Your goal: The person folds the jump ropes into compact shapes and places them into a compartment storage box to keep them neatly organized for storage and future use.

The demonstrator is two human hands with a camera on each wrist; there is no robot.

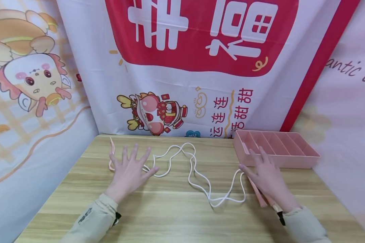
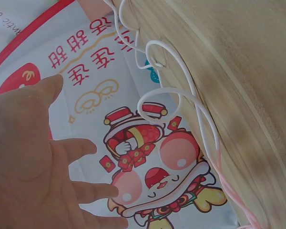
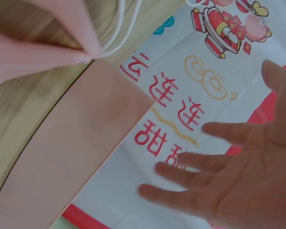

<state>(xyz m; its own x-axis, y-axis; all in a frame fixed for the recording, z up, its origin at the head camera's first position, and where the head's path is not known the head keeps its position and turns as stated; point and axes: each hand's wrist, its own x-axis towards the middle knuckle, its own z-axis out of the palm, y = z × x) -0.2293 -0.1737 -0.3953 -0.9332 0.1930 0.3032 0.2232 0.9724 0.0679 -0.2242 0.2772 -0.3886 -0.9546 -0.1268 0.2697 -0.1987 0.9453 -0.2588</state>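
A jump rope with a white cord (image 1: 214,205) lies doubled in loose curves on the wooden table. Its pink stretch of cord (image 2: 229,186) is beside my left hand (image 1: 127,176). That hand is spread above the table, palm down, with nothing in it. Two pink handles (image 1: 262,203) lie at the other end, partly hidden under my right hand (image 1: 266,177). My right hand is also spread, fingers straight, and holds nothing. In the head view its fingertips overlap the near wall of a pink divided box (image 1: 292,162).
The box stands at the table's back right, with several narrow compartments. A printed cloth (image 1: 170,79) hangs along the far edge of the wooden table (image 1: 170,219). More patterned cloth (image 1: 45,145) hangs on the left, with another sheet (image 1: 346,118) on the right.
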